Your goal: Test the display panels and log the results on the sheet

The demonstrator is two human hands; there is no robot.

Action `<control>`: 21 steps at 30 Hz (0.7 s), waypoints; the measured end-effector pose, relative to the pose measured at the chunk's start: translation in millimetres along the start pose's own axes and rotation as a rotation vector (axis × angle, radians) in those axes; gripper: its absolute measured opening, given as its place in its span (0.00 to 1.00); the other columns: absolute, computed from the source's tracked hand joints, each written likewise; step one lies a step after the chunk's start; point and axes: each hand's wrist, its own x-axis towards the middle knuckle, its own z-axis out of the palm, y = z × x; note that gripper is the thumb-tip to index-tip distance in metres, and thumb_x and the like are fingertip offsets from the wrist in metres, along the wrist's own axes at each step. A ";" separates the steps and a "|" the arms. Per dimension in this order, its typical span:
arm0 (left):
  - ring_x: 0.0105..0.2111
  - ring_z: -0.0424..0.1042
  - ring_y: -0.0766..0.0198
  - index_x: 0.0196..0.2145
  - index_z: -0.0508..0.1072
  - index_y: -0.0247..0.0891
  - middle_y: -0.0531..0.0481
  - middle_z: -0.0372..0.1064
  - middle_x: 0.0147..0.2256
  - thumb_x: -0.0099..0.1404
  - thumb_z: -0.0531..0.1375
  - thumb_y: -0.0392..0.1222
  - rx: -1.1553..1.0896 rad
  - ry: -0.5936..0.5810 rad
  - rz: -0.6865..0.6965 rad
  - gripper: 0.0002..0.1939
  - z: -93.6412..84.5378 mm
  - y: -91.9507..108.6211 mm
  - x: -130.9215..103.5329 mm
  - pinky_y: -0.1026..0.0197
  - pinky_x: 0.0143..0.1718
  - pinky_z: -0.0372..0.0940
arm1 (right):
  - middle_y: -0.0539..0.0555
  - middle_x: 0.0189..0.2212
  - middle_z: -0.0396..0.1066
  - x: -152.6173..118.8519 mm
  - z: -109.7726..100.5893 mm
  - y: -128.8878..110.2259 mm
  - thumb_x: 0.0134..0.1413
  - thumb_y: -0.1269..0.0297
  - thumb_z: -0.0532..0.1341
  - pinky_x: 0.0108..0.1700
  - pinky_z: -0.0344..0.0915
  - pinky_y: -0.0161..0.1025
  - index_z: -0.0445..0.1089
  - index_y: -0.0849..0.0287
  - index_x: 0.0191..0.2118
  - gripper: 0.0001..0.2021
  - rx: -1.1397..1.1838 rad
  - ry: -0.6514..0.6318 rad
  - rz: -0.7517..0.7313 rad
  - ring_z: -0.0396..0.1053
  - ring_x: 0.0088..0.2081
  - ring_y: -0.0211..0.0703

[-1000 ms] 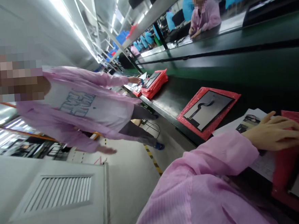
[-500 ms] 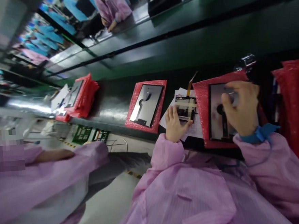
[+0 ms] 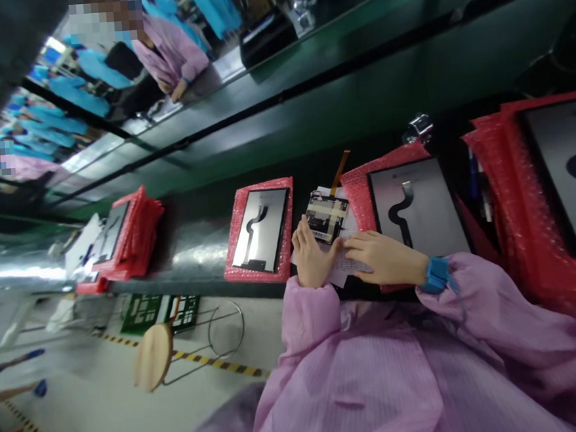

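On the dark glossy bench (image 3: 196, 252) lies one black rectangular electronic module (image 3: 326, 217); left hand (image 3: 314, 255) at its edge, right hand (image 3: 385, 255) nearby; both grips unclear.

Module (image 3: 326, 218): dark, roughly rectangular, pale bands across its upper face; finer parts too small to make out
Module's pose: flat, slightly turned; resting on the paper
Ribbon (image 3: 340, 174): orange, narrow; at the module's far edge, slanting right and reaching past the paper
Paper (image 3: 351, 227): white, its print too small to read; flat on the bench (image 3: 194, 219), showing to the module's right and near side
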 end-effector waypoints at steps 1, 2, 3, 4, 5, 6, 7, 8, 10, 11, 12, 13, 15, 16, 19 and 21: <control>0.65 0.60 0.38 0.72 0.48 0.28 0.26 0.58 0.67 0.64 0.63 0.66 0.008 0.006 -0.007 0.53 0.6 -0.3 0.4 0.35 0.67 0.54 | 0.61 0.52 0.76 -0.8 -0.2 0.0 0.60 0.64 0.63 0.60 0.70 0.57 0.78 0.58 0.47 0.12 0.010 0.005 0.004 0.71 0.56 0.57; 0.65 0.60 0.37 0.72 0.48 0.26 0.25 0.58 0.67 0.64 0.63 0.64 0.020 0.018 -0.018 0.53 1.0 -1.0 1.2 0.34 0.67 0.54 | 0.61 0.51 0.77 -1.7 -0.5 0.1 0.60 0.65 0.63 0.59 0.70 0.57 0.78 0.57 0.46 0.11 0.024 0.011 0.004 0.72 0.55 0.58; 0.65 0.60 0.37 0.71 0.48 0.24 0.24 0.58 0.66 0.65 0.63 0.63 0.034 0.033 -0.033 0.52 1.2 -2.0 2.4 0.35 0.67 0.54 | 0.60 0.50 0.77 -2.6 -0.8 0.3 0.59 0.66 0.63 0.59 0.70 0.57 0.78 0.57 0.45 0.10 0.042 0.020 0.001 0.72 0.54 0.58; 0.65 0.60 0.37 0.71 0.49 0.23 0.23 0.58 0.66 0.66 0.63 0.60 0.048 0.051 -0.049 0.51 1.4 -3.2 4.1 0.35 0.67 0.54 | 0.60 0.49 0.77 -3.5 -0.9 0.5 0.58 0.67 0.63 0.58 0.71 0.57 0.79 0.56 0.44 0.09 0.065 0.035 -0.005 0.73 0.53 0.58; 0.65 0.60 0.37 0.71 0.49 0.21 0.23 0.59 0.66 0.67 0.61 0.57 0.061 0.073 -0.067 0.48 1.6 -4.4 6.1 0.36 0.67 0.54 | 0.59 0.49 0.77 -4.2 -0.8 0.8 0.57 0.67 0.64 0.56 0.71 0.57 0.79 0.55 0.42 0.08 0.089 0.054 -0.009 0.73 0.52 0.58; 0.64 0.60 0.38 0.71 0.49 0.21 0.23 0.59 0.65 0.68 0.60 0.54 0.074 0.093 -0.086 0.46 2.0 -5.5 8.4 0.37 0.67 0.55 | 0.59 0.48 0.78 -4.5 -0.5 1.1 0.56 0.68 0.64 0.55 0.72 0.56 0.79 0.55 0.41 0.07 0.110 0.071 -0.013 0.74 0.51 0.57; 0.64 0.61 0.38 0.71 0.50 0.20 0.22 0.60 0.64 0.69 0.59 0.51 0.086 0.110 -0.106 0.44 2.5 -6.3 11.0 0.37 0.67 0.56 | 0.58 0.47 0.78 -4.4 -0.1 1.5 0.55 0.68 0.65 0.54 0.72 0.55 0.79 0.54 0.40 0.07 0.126 0.086 -0.016 0.74 0.50 0.56; 0.64 0.61 0.38 0.71 0.50 0.20 0.23 0.61 0.64 0.69 0.58 0.50 0.096 0.121 -0.125 0.42 3.3 -6.9 13.9 0.38 0.66 0.56 | 0.57 0.47 0.78 -4.0 0.2 2.1 0.55 0.68 0.66 0.54 0.73 0.55 0.79 0.53 0.39 0.07 0.139 0.097 -0.017 0.74 0.50 0.55; 0.63 0.62 0.37 0.70 0.52 0.20 0.23 0.63 0.62 0.68 0.59 0.50 0.112 0.136 -0.156 0.42 5.0 -6.9 19.9 0.37 0.65 0.57 | 0.56 0.46 0.79 -3.4 -1.0 3.9 0.53 0.66 0.68 0.55 0.72 0.53 0.79 0.52 0.38 0.06 0.178 0.116 -0.016 0.74 0.50 0.54; 0.62 0.62 0.36 0.70 0.53 0.20 0.23 0.63 0.61 0.68 0.60 0.51 0.118 0.143 -0.168 0.43 5.6 -6.3 22.6 0.36 0.65 0.57 | 0.55 0.46 0.79 -4.1 -3.2 5.2 0.53 0.65 0.68 0.55 0.72 0.52 0.79 0.52 0.38 0.06 0.205 0.123 -0.018 0.75 0.50 0.53; 0.62 0.62 0.35 0.70 0.53 0.20 0.22 0.64 0.60 0.68 0.60 0.53 0.122 0.148 -0.177 0.43 6.0 -5.5 24.6 0.35 0.64 0.57 | 0.54 0.46 0.79 -6.2 -6.8 6.8 0.54 0.64 0.68 0.56 0.72 0.50 0.78 0.52 0.39 0.06 0.237 0.132 -0.023 0.75 0.50 0.51; 0.61 0.63 0.35 0.70 0.53 0.20 0.22 0.63 0.60 0.68 0.60 0.54 0.123 0.155 -0.183 0.44 5.7 -4.5 25.5 0.34 0.64 0.57 | 0.54 0.47 0.79 -10.4 -11.9 8.5 0.56 0.62 0.67 0.56 0.72 0.49 0.78 0.53 0.41 0.07 0.267 0.151 -0.017 0.75 0.51 0.50; 0.60 0.63 0.35 0.68 0.56 0.21 0.23 0.62 0.60 0.69 0.60 0.56 0.109 0.191 -0.188 0.42 3.3 -2.5 22.0 0.34 0.63 0.59 | 0.55 0.48 0.78 -25.5 -25.6 11.6 0.63 0.63 0.61 0.55 0.72 0.47 0.76 0.55 0.47 0.10 0.264 0.246 0.090 0.74 0.50 0.47; 0.59 0.64 0.36 0.67 0.59 0.24 0.24 0.63 0.60 0.70 0.59 0.57 0.095 0.222 -0.181 0.39 1.3 -1.8 17.0 0.35 0.62 0.60 | 0.56 0.49 0.77 -36.1 -33.4 12.6 0.66 0.64 0.58 0.54 0.71 0.47 0.75 0.57 0.50 0.12 0.219 0.325 0.210 0.74 0.50 0.47; 0.57 0.67 0.41 0.58 0.68 0.32 0.32 0.68 0.54 0.72 0.56 0.57 0.051 0.288 -0.093 0.28 -5.1 -1.1 -9.6 0.38 0.60 0.63 | 0.66 0.50 0.74 -70.1 -54.5 13.5 0.67 0.69 0.53 0.52 0.69 0.51 0.71 0.64 0.55 0.16 -0.136 0.557 0.803 0.70 0.52 0.55; 0.55 0.69 0.43 0.55 0.70 0.34 0.34 0.70 0.52 0.74 0.55 0.55 0.053 0.240 -0.007 0.24 -6.8 -1.4 -31.7 0.40 0.60 0.64 | 0.73 0.51 0.71 -85.1 -62.6 13.3 0.66 0.70 0.52 0.52 0.67 0.52 0.69 0.70 0.56 0.17 -0.341 0.483 1.076 0.67 0.54 0.61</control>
